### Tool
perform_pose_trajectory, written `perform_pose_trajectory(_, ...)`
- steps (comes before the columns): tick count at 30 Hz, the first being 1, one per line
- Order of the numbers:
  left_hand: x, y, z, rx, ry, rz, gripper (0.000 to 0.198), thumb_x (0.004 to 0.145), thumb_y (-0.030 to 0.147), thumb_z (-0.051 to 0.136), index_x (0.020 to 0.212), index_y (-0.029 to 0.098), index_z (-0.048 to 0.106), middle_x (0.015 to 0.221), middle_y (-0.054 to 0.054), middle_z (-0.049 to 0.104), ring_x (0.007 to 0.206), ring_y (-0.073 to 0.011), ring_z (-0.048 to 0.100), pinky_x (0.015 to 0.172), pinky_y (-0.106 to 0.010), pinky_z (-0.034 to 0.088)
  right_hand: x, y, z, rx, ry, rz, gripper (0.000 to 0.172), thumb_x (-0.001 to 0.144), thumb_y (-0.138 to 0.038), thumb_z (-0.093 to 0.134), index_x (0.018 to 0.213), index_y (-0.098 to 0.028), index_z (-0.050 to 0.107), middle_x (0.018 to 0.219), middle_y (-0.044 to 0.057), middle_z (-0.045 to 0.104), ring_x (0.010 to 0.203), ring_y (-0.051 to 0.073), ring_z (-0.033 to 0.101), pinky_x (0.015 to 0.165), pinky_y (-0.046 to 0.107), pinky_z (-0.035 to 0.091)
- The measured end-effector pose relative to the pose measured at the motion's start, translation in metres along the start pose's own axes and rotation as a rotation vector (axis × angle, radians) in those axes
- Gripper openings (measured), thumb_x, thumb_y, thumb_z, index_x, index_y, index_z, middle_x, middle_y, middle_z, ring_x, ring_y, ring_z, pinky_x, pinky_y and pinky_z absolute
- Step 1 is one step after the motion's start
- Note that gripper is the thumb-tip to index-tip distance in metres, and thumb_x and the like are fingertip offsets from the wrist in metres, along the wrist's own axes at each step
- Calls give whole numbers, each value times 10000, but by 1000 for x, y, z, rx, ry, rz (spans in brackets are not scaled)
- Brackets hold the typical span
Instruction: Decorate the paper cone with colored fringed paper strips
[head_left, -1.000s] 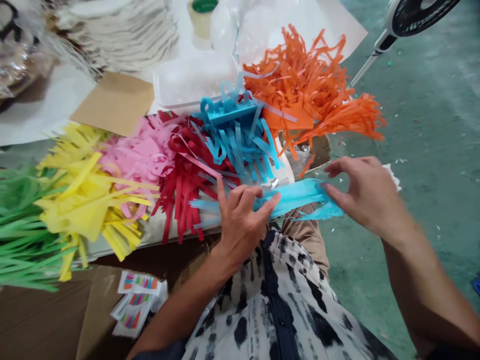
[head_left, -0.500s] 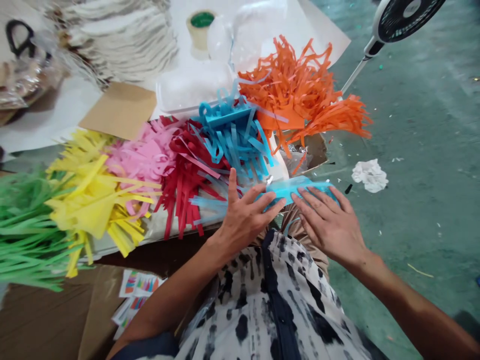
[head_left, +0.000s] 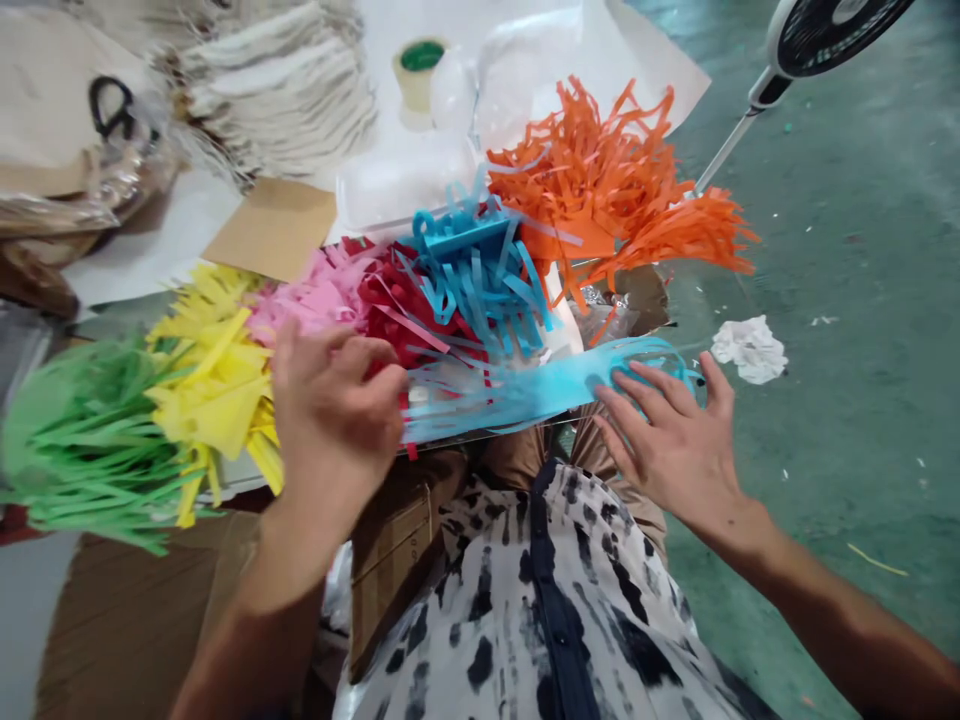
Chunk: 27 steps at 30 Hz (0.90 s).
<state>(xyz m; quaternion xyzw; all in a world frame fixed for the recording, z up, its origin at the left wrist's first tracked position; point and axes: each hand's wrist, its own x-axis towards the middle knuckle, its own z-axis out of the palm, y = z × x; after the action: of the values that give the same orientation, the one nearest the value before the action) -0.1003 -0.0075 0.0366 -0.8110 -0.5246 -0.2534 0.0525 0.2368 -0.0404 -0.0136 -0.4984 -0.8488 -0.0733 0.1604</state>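
Light blue strips point(head_left: 517, 392) laid long, right hand point(head_left: 671, 435) on their right part, fingers spread wide, left hand point(head_left: 337, 410) curled and blurry by their left end — can't tell if it holds any — darker blue bunch point(head_left: 480, 265) just behind them, orange bunch point(head_left: 600, 185) farther behind.

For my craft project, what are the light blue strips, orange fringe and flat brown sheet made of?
Light blue strips: probably tissue paper, maybe thin plastic; they look thin and partly see-through.
Orange fringe: likely tissue paper, matt, with crinkly, curling strips.
Brown sheet: perhaps card or thick paper, dull, plain and lying flat.
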Motion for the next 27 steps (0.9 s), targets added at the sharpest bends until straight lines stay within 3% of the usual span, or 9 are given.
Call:
perform_pose_trajectory(3, -2, 62, 32, -78, -46, 187, 344, 951, 114, 609, 1272, 173, 714, 1215, -86, 775, 1194, -245, 677, 1192, -519, 507, -4, -4, 2, -34, -5, 8, 289, 1038, -342, 630, 1310, -276, 702, 1296, 97, 751, 1294, 337, 647, 1278, 678, 177)
perform_pose_trajectory(7, -18, 124, 82, -170, -223, 197, 572, 1030, 401, 599, 1477, 45, 564, 1541, -194, 595, 1479, -297, 525, 1234, -473, 474, -9, -5, 2, -59, 20, 5, 277, 1022, -331, 653, 1293, -295, 698, 1288, 78, 756, 1317, 347, 634, 1269, 695, 189)
perform_pose_trajectory(10, -37, 113, 88, -128, -216, 185, 566, 1035, 363, 606, 1532, 107, 519, 1576, -152, 570, 1505, -303, 502, 1258, -521, 421, -10, -3, -1, -33, -45, 11, 356, 1026, -287, 637, 1376, -350, 645, 1331, 69, 739, 1372, 360, 596, 1266, 717, 174)
perform_pose_trajectory(13, -55, 71, 62, -67, -167, 164, 466, 994, 250, 666, 1453, 202, 606, 1461, -119, 679, 1395, -303, 611, 1200, -520, 464, -10, -1, -1, -7, -52, 5, 434, 1023, -257, 626, 1438, -379, 591, 1334, 74, 735, 1398, 367, 575, 1264, 732, 167)
perform_pose_trajectory(16, -61, 37, 25, 47, -96, 70, 197, 929, 262, 752, 1125, 247, 743, 1169, -84, 800, 1159, -304, 714, 1125, -574, 498, -10, -2, 1, 11, -13, -19, 416, 1011, -260, 648, 1411, -366, 606, 1293, 72, 745, 1402, 356, 571, 1276, 714, 174)
perform_pose_trajectory(19, -52, 37, 5, 136, 94, 6, 114, 869, 247, 818, 853, 239, 705, 1043, -76, 782, 1113, -301, 691, 1099, -585, 508, -8, -6, 3, 14, 69, -29, 287, 981, -280, 701, 1261, -342, 691, 1375, 89, 690, 1451, 368, 518, 1271, 705, 208)
perform_pose_trajectory(21, -40, 55, 11, 55, 169, 42, 138, 857, 236, 833, 919, 232, 709, 1041, -80, 769, 1133, -288, 676, 1083, -527, 542, -6, -9, 4, 6, 132, -45, 194, 956, -294, 736, 1150, -289, 727, 1406, 120, 658, 1462, 396, 494, 1255, 721, 227)
perform_pose_trajectory(24, -24, 87, 43, -147, -25, 205, 338, 939, 238, 752, 1265, 177, 686, 1219, -99, 766, 1224, -264, 665, 1136, -452, 540, -2, -10, 3, -2, 147, -59, 157, 954, -296, 736, 1099, -236, 726, 1394, 150, 657, 1443, 399, 507, 1250, 731, 220)
perform_pose_trajectory(27, -21, 100, 79, -174, -106, 236, 377, 994, 158, 644, 1370, 135, 640, 1337, -132, 732, 1249, -265, 672, 1111, -419, 562, 0, -2, -5, 2, 77, -1, 122, 970, -316, 712, 1060, -233, 718, 1389, 148, 660, 1440, 397, 510, 1252, 721, 211)
